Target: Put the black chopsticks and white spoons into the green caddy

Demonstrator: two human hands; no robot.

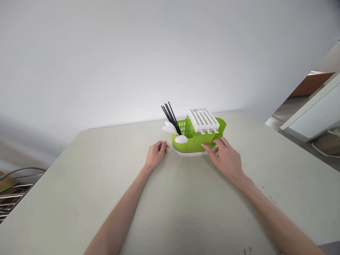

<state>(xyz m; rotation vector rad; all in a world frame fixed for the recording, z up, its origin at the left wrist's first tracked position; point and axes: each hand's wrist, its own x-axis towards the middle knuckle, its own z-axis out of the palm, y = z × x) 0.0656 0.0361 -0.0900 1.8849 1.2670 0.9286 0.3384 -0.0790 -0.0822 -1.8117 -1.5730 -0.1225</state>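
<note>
A green and white boat-shaped cutlery holder (195,141) stands upright toward the back of the table. Several black chopsticks (171,118) lean leftward out of its open left compartment, together with white spoons (170,129), one with its bowl (181,139) over the near rim. A white slotted rack (204,119) with small hooks covers the middle. My right hand (225,156) grips the holder's near right side, thumb on the green wall and fingers at its edge. Just left of the white base, my left hand (157,153) rests on the table with curled fingers, nothing visible in them.
The pale table (106,170) reaches back to a plain wall (132,63). At the lower left, beyond the table's edge, is a metal wire rack (16,194). A white cabinet (316,109) stands off to the right. Dark marks (268,198) spot the tabletop near my right forearm.
</note>
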